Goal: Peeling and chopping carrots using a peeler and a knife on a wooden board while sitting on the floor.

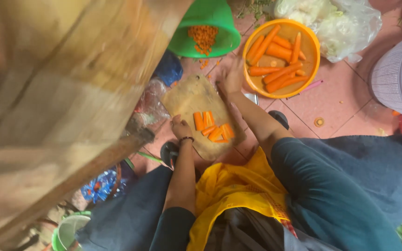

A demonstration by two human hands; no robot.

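Head view, looking down on a person seated at floor level. The fingers of the left hand (181, 126) are curled under at the near-left edge of the wooden cutting board (189, 97), touching or just beside the nearest of the short carrot pieces (213, 126). Whether they pinch anything cannot be told. The fingers of the right hand (233, 78) are extended and loosely spread at the far-right edge of the board. They are motion-blurred and have hold of nothing that shows.

The cut pieces lie in a loose cluster on the near-right part of the board. The board rests on the pink tiled floor (340, 97).

Just beyond the board's far-right corner stands an orange basin (316, 51) holding whole peeled carrots (278, 51). Beyond its far edge a green bowl (210, 14) is tipped toward the board and holds diced carrot (203, 36). Farther right of the board are a clear plastic bag (345, 28) of pale vegetables and a white slotted basket (398, 76). A blurred wooden surface (61, 93) fills the view to the board's left.

As a judgement: the open hand is best placed to take one carrot from the basin by its middle. The curled hand does well to stay beside the cut pieces, steadying the board.
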